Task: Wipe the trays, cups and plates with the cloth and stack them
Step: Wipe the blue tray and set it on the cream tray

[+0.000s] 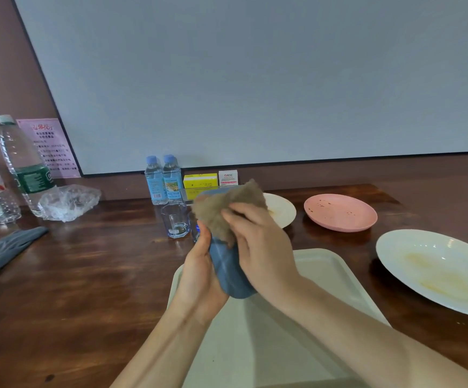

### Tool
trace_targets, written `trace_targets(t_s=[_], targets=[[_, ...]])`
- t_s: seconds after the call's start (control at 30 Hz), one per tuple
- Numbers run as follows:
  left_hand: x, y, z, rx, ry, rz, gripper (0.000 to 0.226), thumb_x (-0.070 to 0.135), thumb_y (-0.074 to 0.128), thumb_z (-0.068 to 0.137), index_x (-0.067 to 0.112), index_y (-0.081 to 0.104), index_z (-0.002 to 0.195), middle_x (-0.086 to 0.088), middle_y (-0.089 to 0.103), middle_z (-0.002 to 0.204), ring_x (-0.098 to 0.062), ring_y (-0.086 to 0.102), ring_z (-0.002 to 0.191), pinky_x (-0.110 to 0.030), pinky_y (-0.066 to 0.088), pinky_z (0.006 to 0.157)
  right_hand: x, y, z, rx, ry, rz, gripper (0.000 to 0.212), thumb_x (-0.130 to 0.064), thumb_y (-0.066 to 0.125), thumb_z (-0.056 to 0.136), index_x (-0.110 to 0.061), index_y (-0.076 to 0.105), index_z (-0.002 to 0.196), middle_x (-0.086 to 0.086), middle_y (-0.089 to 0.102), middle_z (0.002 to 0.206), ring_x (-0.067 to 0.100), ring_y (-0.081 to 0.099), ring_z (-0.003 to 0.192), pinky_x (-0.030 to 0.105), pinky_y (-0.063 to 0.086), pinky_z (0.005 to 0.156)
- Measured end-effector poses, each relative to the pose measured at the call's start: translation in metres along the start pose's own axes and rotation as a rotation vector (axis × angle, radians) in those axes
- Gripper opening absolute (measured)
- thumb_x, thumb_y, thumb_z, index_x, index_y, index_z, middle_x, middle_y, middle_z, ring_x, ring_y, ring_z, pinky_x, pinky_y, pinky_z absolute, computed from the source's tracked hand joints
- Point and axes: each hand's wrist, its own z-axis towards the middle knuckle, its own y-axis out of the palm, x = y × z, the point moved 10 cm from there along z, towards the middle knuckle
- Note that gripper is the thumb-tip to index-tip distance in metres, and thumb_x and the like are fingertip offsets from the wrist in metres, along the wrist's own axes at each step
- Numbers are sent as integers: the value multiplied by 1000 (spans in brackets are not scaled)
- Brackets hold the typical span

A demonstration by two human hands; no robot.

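Observation:
My left hand point(199, 275) grips a blue cup point(231, 271) tilted above a cream tray point(325, 275). My right hand point(260, 242) holds a brown cloth point(227, 208) pressed over the cup's mouth. A clear glass point(175, 219) stands just behind, and a second glass is mostly hidden by the cup. A stained white plate point(437, 270) lies at the right, a pink plate point(340, 212) further back, and a small white plate point(281, 210) is partly hidden behind the cloth.
Two small water bottles point(163, 180) and small boxes point(200, 182) stand by the wall. Large bottles point(23, 169), a crumpled plastic bag point(67, 201) and a grey cloth point(3, 250) lie at the left of the wooden table point(87, 275).

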Motion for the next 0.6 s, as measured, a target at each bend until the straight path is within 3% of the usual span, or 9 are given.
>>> trace_targets(t_s=[0.07, 0.1, 0.17, 0.27, 0.37, 0.47, 0.53, 0.6], targets=[[0, -3, 2, 5, 10, -20, 56, 47, 49, 95, 10, 79, 124, -12, 75, 133, -27, 77, 114, -42, 61, 100, -8, 3, -3, -31, -86, 7, 46, -30, 41, 101, -20, 73, 133, -4, 65, 141, 13, 57, 133, 25, 46, 111], [0, -5, 3, 10, 10, -6, 56, 48, 47, 98, 10, 80, 124, -13, 74, 135, -28, 75, 118, -43, 58, 106, -4, 1, 0, -41, -103, 4, 44, -29, 43, 102, -20, 72, 134, -5, 65, 143, 11, 57, 135, 23, 43, 113], [0, -9, 5, 23, 13, 36, 61, 53, 41, 106, 10, 74, 135, -15, 69, 143, -31, 68, 130, -48, 46, 118, 16, -7, 9, -28, -89, -26, 43, -28, 44, 103, -21, 71, 135, -6, 64, 146, 13, 57, 135, 21, 40, 114], [-2, -10, 7, 34, 9, 74, 66, 58, 38, 106, 12, 65, 147, -15, 67, 146, -34, 64, 136, -53, 39, 122, 44, -21, 18, 18, -19, -94, 41, -24, 48, 101, -22, 73, 134, -7, 65, 145, 16, 61, 131, 26, 45, 108], [-2, -8, 6, 18, 17, 29, 62, 55, 40, 106, 12, 78, 129, -15, 73, 136, -30, 73, 122, -49, 54, 110, 26, -27, 3, 54, -44, -101, 43, -24, 46, 98, -20, 76, 128, -5, 69, 139, 16, 65, 126, 32, 54, 101], [-2, -9, 7, -13, 9, -44, 64, 51, 38, 111, 8, 86, 106, -12, 80, 115, -25, 80, 103, -40, 66, 87, -19, -16, -29, -5, -247, 10, 38, -16, 48, 96, -10, 78, 118, 5, 73, 129, 12, 59, 125, 18, 42, 113], [-1, -9, 7, -15, 7, -29, 65, 52, 38, 111, 8, 85, 105, -12, 80, 113, -26, 79, 104, -42, 64, 96, -21, -12, -39, -62, -307, 17, 38, -14, 49, 97, -10, 78, 121, 5, 71, 134, 13, 59, 129, 19, 37, 117], [-2, -11, 7, 10, 2, -17, 63, 54, 39, 109, 8, 82, 119, -15, 77, 126, -28, 77, 113, -46, 59, 105, 7, -20, -31, -20, -241, -36, 37, -8, 53, 95, -14, 78, 122, 2, 71, 136, 14, 64, 128, 27, 46, 111]])
